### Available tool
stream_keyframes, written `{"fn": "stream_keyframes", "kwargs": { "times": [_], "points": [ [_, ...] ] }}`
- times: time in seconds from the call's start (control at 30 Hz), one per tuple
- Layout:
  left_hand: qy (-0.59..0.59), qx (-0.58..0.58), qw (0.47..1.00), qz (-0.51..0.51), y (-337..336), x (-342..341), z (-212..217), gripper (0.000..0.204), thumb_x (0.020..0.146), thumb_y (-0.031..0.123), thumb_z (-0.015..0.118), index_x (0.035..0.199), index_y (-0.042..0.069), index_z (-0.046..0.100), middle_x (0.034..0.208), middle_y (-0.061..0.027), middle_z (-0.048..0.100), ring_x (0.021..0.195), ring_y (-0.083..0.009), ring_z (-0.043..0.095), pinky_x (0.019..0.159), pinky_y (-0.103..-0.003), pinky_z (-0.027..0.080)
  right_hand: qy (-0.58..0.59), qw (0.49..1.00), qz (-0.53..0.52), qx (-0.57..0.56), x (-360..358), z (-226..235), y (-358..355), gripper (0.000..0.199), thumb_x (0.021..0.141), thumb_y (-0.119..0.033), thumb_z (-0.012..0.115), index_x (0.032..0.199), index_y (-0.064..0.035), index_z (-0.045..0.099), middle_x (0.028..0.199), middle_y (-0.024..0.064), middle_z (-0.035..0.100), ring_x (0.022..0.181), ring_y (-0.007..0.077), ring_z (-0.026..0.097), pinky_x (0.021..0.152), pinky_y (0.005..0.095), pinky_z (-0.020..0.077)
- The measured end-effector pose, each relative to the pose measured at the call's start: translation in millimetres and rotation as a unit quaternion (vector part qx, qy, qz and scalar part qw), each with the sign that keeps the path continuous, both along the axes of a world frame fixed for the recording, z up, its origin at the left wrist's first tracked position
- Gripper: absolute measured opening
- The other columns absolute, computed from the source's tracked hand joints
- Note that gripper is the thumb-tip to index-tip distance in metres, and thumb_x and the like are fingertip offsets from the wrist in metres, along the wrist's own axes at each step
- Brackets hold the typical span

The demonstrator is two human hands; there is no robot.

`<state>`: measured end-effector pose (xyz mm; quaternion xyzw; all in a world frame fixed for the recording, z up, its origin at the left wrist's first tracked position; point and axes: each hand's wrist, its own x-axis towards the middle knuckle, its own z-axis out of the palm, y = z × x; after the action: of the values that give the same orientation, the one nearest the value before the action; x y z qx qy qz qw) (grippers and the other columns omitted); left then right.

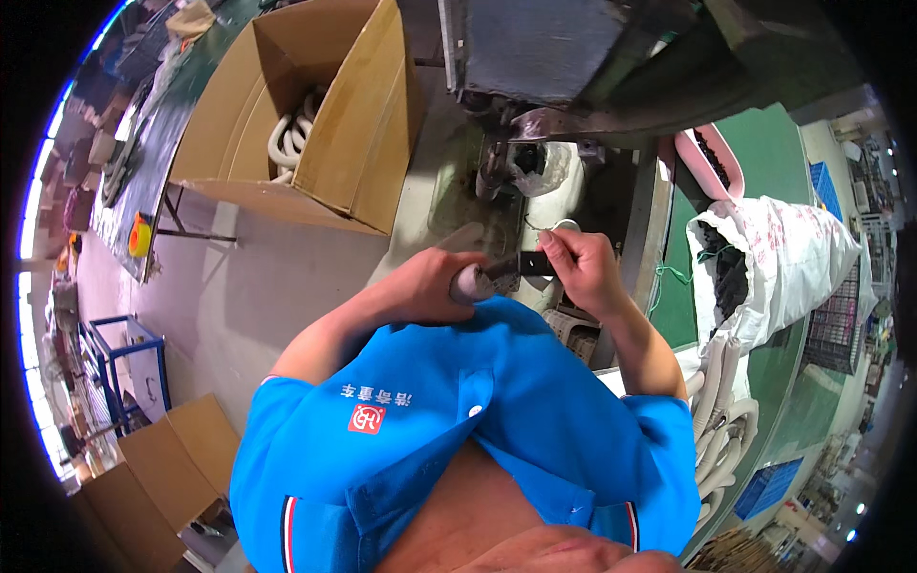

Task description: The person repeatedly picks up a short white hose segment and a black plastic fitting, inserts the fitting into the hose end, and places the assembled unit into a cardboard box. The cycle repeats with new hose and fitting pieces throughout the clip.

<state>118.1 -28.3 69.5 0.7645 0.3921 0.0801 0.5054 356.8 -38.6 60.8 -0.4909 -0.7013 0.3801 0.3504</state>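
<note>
My left hand point(428, 285) is closed around a pale whitish tube point(472, 284), whose rounded end points up toward me. Just right of it, my right hand point(587, 272) pinches a small black block-like piece point(536, 265) between thumb and fingers. A dark, narrow part bridges the short space between the tube and the black piece; whether they are joined I cannot make out. Both hands are in front of my chest, below the machine point(535, 48).
A cardboard box point(358, 143) with white curved tubes point(289, 143) stands at the far left. On the green table point(774, 143) at right are a pink bin point(709, 162), a white sack point(783, 267) of black parts and more pale tubes point(721, 430). A blue frame point(124, 358) stands left.
</note>
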Motion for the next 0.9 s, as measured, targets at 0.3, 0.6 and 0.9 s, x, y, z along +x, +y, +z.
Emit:
{"fn": "stream_keyframes", "kwargs": {
  "times": [0.3, 0.6, 0.9],
  "points": [
    [-0.063, 0.028, 0.996, 0.050, -6, -15, -21, 0.043, 0.065, 0.018, 0.070, 0.106, 0.010, 0.058, 0.078, -0.0179, 0.062, 0.074, -0.0361, 0.061, 0.067, -0.042, 0.048, 0.028, 0.998, 0.007, 0.047, -27, 0, 16, 0.034, 0.093, -0.020, 0.052, 0.066, 0.0007, 0.054, 0.049, 0.0092, 0.041, 0.044, 0.0128, 0.039, 0.044, 0.0299, 0.0323],
    [-0.012, 0.035, 0.997, -0.065, 0, -12, -32, 0.045, 0.064, 0.013, 0.068, 0.108, 0.012, 0.059, 0.079, -0.0194, 0.062, 0.075, -0.0379, 0.060, 0.067, -0.045, 0.047, -0.118, 0.967, 0.162, 0.157, -35, 16, 28, 0.029, 0.082, -0.015, 0.061, 0.057, -0.0054, 0.049, 0.052, 0.0126, 0.051, 0.047, 0.0310, 0.053, 0.044, 0.0366, 0.0396],
    [-0.029, 0.004, 0.999, 0.027, 30, -15, -29, 0.034, 0.065, 0.014, 0.066, 0.097, 0.007, 0.057, 0.075, -0.0176, 0.061, 0.073, -0.0347, 0.061, 0.067, -0.041, 0.048, 0.108, 0.987, -0.007, -0.122, -42, -33, 56, 0.042, 0.094, -0.029, 0.049, 0.063, -0.0018, 0.054, 0.054, -0.0021, 0.044, 0.053, 0.0058, 0.039, 0.049, 0.0245, 0.0295]
  ]
}}
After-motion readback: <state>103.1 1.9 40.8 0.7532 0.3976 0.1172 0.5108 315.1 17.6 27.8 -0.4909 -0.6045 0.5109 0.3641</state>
